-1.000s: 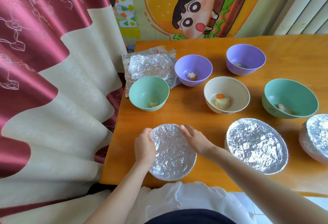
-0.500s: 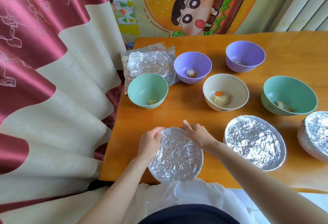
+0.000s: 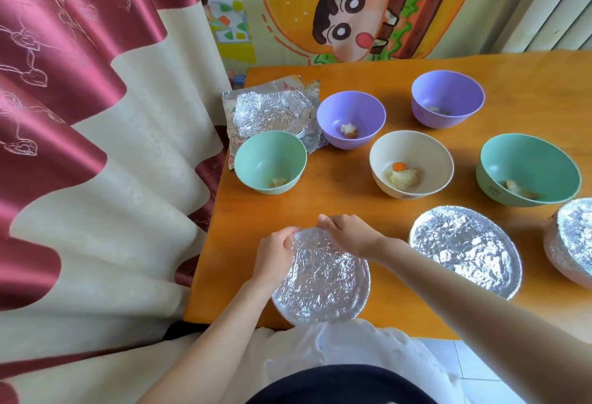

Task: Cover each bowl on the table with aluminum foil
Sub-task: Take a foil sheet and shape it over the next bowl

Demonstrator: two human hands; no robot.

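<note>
While five uncovered bowls point(image 3: 270, 162) wait on the table point(image 3: 336, 205), the left hand point(image 3: 275, 256) and right hand point(image 3: 349, 237) curl over the far rim of the foil-topped bowl point(image 3: 323, 285) at the near edge, crimping it; next, likely, a fresh sheet from the foil pile point(image 3: 272, 112).

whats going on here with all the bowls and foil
A person is covering bowls with aluminum foil. The left hand and right hand grip the far rim of the nearest bowl, at the near edge of the table, pressing its foil cover down. Two more foil-covered bowls sit to the right. Five stand uncovered, each holding a little food: two green bowls, two purple bowls and a cream bowl. Spare foil lies far left.
</note>
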